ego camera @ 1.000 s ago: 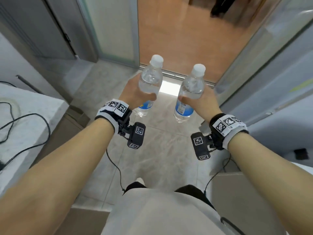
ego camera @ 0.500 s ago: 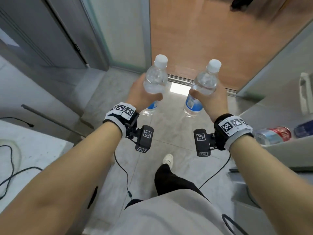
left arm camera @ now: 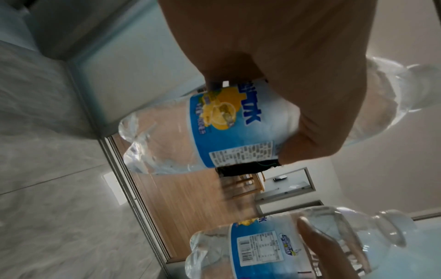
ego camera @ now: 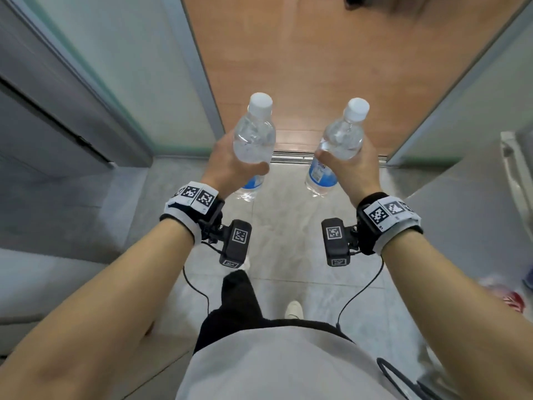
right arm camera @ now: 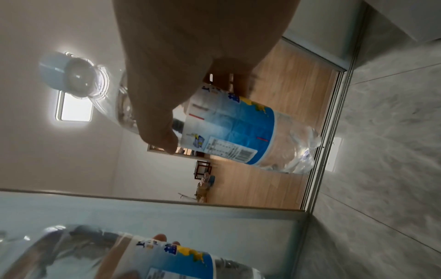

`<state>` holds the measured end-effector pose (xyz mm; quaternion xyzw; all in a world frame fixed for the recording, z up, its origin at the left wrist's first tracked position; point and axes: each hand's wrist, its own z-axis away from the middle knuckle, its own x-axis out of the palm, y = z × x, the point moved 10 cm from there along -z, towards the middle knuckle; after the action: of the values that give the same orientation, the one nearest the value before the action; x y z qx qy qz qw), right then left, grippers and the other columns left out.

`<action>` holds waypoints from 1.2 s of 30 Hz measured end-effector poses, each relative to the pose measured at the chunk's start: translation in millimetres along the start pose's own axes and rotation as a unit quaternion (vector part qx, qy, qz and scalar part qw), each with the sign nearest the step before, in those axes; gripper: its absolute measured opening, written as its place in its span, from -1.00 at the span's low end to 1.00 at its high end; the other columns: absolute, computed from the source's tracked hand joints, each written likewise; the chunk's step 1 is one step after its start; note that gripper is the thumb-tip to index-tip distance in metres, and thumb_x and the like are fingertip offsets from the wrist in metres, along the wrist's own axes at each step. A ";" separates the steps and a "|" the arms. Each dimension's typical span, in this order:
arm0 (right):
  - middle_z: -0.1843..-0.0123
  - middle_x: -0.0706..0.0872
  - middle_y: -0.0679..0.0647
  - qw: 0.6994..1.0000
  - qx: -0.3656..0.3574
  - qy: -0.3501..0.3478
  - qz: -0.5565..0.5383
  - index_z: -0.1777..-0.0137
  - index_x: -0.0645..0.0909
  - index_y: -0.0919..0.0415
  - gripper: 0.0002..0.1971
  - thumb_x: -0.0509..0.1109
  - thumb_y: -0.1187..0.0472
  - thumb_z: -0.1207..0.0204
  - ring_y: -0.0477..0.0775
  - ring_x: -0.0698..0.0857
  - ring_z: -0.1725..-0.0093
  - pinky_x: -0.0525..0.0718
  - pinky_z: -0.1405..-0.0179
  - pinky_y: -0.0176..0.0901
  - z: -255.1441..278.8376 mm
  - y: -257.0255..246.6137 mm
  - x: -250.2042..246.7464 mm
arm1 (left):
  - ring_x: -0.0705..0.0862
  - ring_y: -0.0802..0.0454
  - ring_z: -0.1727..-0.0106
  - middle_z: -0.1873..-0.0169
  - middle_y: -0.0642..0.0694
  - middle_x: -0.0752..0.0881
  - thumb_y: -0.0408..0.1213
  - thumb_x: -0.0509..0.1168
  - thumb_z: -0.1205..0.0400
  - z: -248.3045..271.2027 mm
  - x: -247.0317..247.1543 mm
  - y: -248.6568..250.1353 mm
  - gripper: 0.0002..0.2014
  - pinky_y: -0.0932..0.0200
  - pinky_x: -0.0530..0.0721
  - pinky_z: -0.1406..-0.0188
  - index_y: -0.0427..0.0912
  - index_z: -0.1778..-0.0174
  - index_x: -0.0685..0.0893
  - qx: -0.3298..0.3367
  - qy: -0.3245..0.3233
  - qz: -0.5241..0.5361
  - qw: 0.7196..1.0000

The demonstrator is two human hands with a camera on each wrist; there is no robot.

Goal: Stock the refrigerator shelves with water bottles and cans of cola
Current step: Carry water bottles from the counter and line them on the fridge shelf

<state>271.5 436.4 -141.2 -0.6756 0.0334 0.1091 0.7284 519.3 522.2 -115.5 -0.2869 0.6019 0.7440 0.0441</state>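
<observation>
I hold two clear water bottles with white caps and blue labels, both upright, in front of my chest. My left hand (ego camera: 230, 166) grips the left bottle (ego camera: 253, 140) round its middle; the left wrist view shows this bottle (left arm camera: 214, 130) with the hand (left arm camera: 298, 85) curled round its label. My right hand (ego camera: 349, 171) grips the right bottle (ego camera: 340, 142), and in the right wrist view the fingers (right arm camera: 157, 122) wrap this bottle (right arm camera: 229, 136) above the label. At the right edge a blurred red can (ego camera: 513, 298) shows.
A doorway with a metal sliding track (ego camera: 328, 157) lies straight ahead, wooden floor (ego camera: 331, 59) beyond it. Frosted glass panels (ego camera: 138, 76) flank the opening. Grey cabinet fronts (ego camera: 43, 125) stand at left, a pale surface (ego camera: 473, 226) at right. I stand on grey tile floor (ego camera: 288, 232).
The view has swung right and then back toward the doorway. Both hands keep their grip on the bottles. The cans on the right have slid toward the frame's edge.
</observation>
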 end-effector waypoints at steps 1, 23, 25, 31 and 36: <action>-0.16 0.78 -0.07 1.000 0.003 0.012 0.000 -0.29 0.61 0.07 -0.39 0.65 0.03 -0.20 -0.11 0.76 -0.16 0.74 -0.23 -0.05 -14.1 0.4 -1.3 | 0.72 0.15 0.02 0.08 0.12 0.72 -0.39 0.60 -0.31 -24.5 7.0 4.2 -0.47 0.43 0.62 0.17 -0.08 -0.18 0.64 0.007 -0.018 -0.001 1.000; -0.15 0.78 -0.01 0.877 0.086 0.472 -0.021 -0.31 0.58 0.17 -0.42 0.65 0.13 -0.29 -0.22 0.76 -0.10 0.68 -0.06 -0.40 -90.9 33.8 -266.7 | 0.76 0.13 0.00 0.00 0.07 0.77 -0.32 0.56 -0.27 -229.5 376.5 218.5 -0.42 0.06 0.75 -0.07 0.04 -0.21 0.61 0.194 -0.469 0.008 0.862; -0.06 0.75 -0.14 0.860 0.082 0.503 -0.019 -0.19 0.59 0.02 -0.57 0.65 0.19 -0.36 -0.41 0.72 0.02 0.61 0.06 -0.53 -91.3 36.1 -304.3 | 0.73 0.16 0.07 0.03 0.07 0.75 -0.40 0.55 -0.30 -221.4 417.5 247.5 -0.45 0.12 0.74 -0.03 0.03 -0.18 0.59 0.212 -0.488 0.005 0.847; -0.06 0.70 -0.17 0.819 0.082 0.567 -0.044 -0.30 0.51 0.07 -0.53 0.60 0.15 -0.46 -0.42 0.71 0.10 0.64 0.17 -0.51 -88.5 44.2 -404.1 | 0.74 0.02 -0.12 -0.09 0.00 0.75 -0.37 0.61 -0.36 -191.7 519.8 329.4 -0.44 0.09 0.71 -0.16 -0.02 -0.23 0.56 0.266 -0.546 -0.006 0.794; -0.03 0.71 -0.17 0.775 0.120 0.620 -0.039 -0.22 0.51 0.01 -0.55 0.63 0.13 -0.41 -0.36 0.71 0.11 0.61 0.18 -0.48 -79.1 52.9 -470.1 | 0.73 0.03 -0.08 -0.06 0.01 0.74 -0.25 0.63 -0.34 -164.2 594.3 391.3 -0.47 0.19 0.67 -0.09 0.08 -0.14 0.54 0.320 -0.583 0.005 0.746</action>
<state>-189.3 307.9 -107.4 -0.5051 0.4637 -0.3665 0.6289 -74.3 98.5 -78.5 0.2372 0.6631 0.5302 0.4721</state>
